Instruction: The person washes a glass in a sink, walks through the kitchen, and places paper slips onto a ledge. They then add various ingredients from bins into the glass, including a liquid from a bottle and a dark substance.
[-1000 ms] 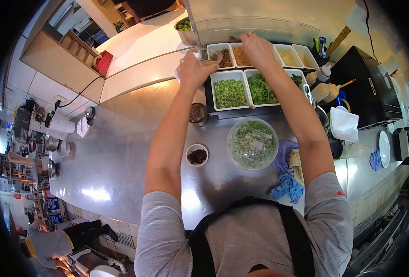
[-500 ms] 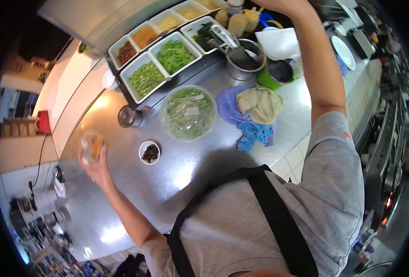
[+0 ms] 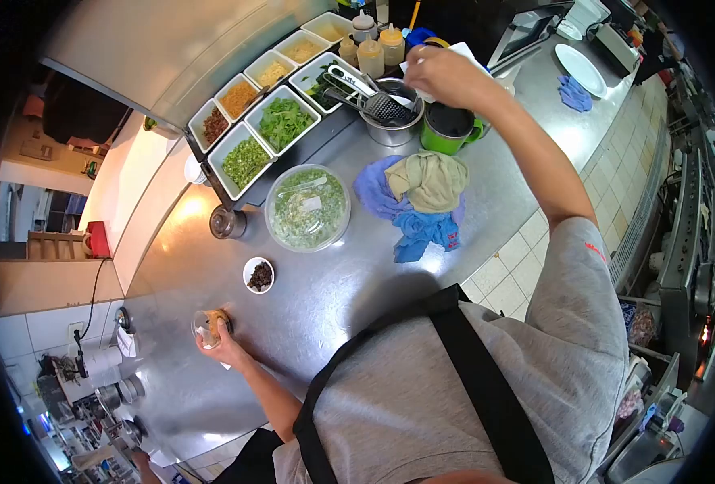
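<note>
Left hand (image 3: 227, 345) fingers curled round small clear cup (image 3: 210, 325), cup resting on steel counter (image 3: 325, 298), well apart from dark-filled saucer (image 3: 259, 275). Right hand (image 3: 446, 74) reaches above green mug (image 3: 448, 129), beside utensil pot (image 3: 391, 121); its grip cannot be told.

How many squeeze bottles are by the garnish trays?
2 squeeze bottles show: one white-capped behind the farthest tray, one orange-capped right beside it. Others may be hidden past the frame's top edge.

Small dish (image 3: 259, 275) between glass cup (image 3: 210, 325) and covered bowl (image 3: 307, 208), cloths (image 3: 420, 198) right of bowl
</note>
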Available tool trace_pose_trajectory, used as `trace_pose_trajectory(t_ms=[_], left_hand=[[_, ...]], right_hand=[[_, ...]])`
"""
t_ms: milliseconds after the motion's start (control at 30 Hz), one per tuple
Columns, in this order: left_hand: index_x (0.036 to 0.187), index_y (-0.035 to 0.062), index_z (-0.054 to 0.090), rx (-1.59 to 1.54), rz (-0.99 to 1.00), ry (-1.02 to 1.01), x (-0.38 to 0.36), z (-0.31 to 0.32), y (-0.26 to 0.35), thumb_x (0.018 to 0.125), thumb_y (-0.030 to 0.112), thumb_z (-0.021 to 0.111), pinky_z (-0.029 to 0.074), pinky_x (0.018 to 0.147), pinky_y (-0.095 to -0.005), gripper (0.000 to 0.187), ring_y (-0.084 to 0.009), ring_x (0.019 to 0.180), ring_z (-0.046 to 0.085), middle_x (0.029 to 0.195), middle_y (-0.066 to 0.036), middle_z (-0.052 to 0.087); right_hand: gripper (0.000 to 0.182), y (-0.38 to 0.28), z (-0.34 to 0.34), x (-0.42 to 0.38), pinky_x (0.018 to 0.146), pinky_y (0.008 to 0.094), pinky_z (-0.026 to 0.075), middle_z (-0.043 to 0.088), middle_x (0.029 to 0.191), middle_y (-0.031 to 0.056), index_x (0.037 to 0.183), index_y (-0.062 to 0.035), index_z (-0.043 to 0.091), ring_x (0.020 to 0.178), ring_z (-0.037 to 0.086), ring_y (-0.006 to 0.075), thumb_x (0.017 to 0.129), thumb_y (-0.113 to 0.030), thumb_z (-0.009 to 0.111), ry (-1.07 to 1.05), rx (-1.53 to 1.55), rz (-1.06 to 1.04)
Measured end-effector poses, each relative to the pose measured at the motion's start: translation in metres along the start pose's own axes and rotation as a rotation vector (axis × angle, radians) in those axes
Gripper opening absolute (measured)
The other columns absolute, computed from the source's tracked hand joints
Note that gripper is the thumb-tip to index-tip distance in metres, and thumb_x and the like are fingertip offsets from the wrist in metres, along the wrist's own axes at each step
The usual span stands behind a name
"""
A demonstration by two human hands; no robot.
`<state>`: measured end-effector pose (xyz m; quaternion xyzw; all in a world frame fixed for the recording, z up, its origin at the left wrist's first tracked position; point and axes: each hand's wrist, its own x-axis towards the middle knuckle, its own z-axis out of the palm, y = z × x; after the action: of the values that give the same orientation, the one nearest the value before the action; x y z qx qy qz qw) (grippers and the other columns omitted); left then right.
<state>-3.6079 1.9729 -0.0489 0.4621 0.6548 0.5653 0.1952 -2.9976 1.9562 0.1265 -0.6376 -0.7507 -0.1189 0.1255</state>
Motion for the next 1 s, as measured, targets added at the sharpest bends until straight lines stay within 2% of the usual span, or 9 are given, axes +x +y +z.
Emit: trace_pose_trajectory(t_ms=[67,167,367,467,567,767,833,900,1000], left_hand=[[0.125,-0.0015,0.035,-0.019,-0.016,-0.002,0.0,0.001,-0.001,0.076,0.012,0.076,0.044,0.096,-0.0365,0.065,-0.0263,0.107,0.05,0.121,-0.018,0.046],[0.125,-0.0017,0.035,0.019,0.002,0.003,0.002,-0.002,-0.011,0.076,0.012,0.076,0.043,0.096,-0.0369,0.066,-0.0266,0.108,0.05,0.121,-0.018,0.045],[0.126,-0.0015,0.034,0.049,0.027,0.016,0.0,-0.002,-0.011,0.075,0.013,0.076,0.043,0.096,-0.0382,0.068,-0.0276,0.107,0.05,0.122,-0.019,0.045],[0.125,-0.001,0.034,0.017,0.025,0.009,-0.001,-0.001,-0.007,0.074,0.013,0.077,0.044,0.095,-0.0378,0.068,-0.0272,0.106,0.051,0.122,-0.019,0.045],[0.125,-0.0008,0.034,0.028,0.026,0.017,-0.002,0.0,-0.003,0.075,0.013,0.076,0.046,0.093,-0.0378,0.067,-0.0267,0.107,0.051,0.122,-0.019,0.045],[0.128,-0.0017,0.032,-0.007,0.022,-0.019,-0.002,0.0,-0.001,0.075,0.009,0.075,0.045,0.094,-0.037,0.069,-0.0261,0.111,0.05,0.124,-0.02,0.044],[0.131,-0.002,0.029,-0.049,0.03,-0.07,0.001,-0.001,-0.009,0.075,0.009,0.075,0.043,0.096,-0.0374,0.074,-0.0263,0.112,0.049,0.125,-0.02,0.044],[0.134,-0.0029,0.025,-0.051,0.053,-0.122,0.007,-0.005,-0.016,0.075,0.011,0.076,0.041,0.098,-0.0379,0.08,-0.0268,0.113,0.049,0.127,-0.021,0.043],[0.138,-0.0045,0.02,0.038,0.035,-0.202,0.008,-0.012,-0.011,0.074,0.015,0.078,0.036,0.101,-0.0384,0.089,-0.0275,0.115,0.047,0.13,-0.021,0.041]], right_hand=[[0.011,-0.005,0.029,0.013,0.074,0.0387,0.047,0.06,0.085,0.01,0.073,-0.0084,0.069,0.087,0.061,0.0263,0.073,-0.015,0.06,-0.08,-0.255,-0.082],[0.016,-0.002,0.064,0.02,0.071,0.0337,0.042,0.063,0.093,0.0071,0.081,-0.0099,0.072,0.093,0.058,0.0212,0.077,-0.018,0.058,-0.265,-0.538,-0.119],[0.017,-0.014,0.061,0.044,0.076,0.0341,0.04,0.061,0.098,0.0067,0.079,-0.0084,0.071,0.096,0.054,0.02,0.077,-0.016,0.057,-0.448,-0.529,-0.158],[0.017,-0.028,0.056,0.047,0.076,0.0343,0.039,0.063,0.091,0.0058,0.076,-0.0066,0.07,0.091,0.057,0.0195,0.078,-0.016,0.056,-0.268,-0.567,-0.239],[0.013,-0.055,0.028,0.042,0.074,0.0337,0.039,0.063,0.083,0.0043,0.075,-0.0061,0.066,0.083,0.06,0.0194,0.078,-0.014,0.055,-0.283,-0.603,-0.216],[0.01,-0.077,-0.035,-0.024,0.066,0.0361,0.04,0.061,0.062,0.0057,0.085,-0.0095,0.051,0.059,0.061,0.0215,0.077,-0.013,0.056,0.097,-0.494,0.085],[0.014,-0.089,-0.051,-0.059,0.065,0.0342,0.041,0.056,0.062,0.0057,0.094,-0.0101,0.051,0.059,0.058,0.0239,0.08,-0.008,0.051,0.086,-0.415,0.174],[0.017,-0.098,-0.035,-0.098,0.06,0.035,0.042,0.056,0.062,0.0069,0.097,-0.0104,0.051,0.058,0.057,0.0248,0.082,-0.006,0.048,0.219,-0.281,0.232],[0.019,-0.101,0.031,-0.166,0.055,0.0415,0.046,0.058,0.064,0.0099,0.103,-0.0124,0.052,0.06,0.06,0.0284,0.086,-0.009,0.047,0.043,-0.161,0.328]])
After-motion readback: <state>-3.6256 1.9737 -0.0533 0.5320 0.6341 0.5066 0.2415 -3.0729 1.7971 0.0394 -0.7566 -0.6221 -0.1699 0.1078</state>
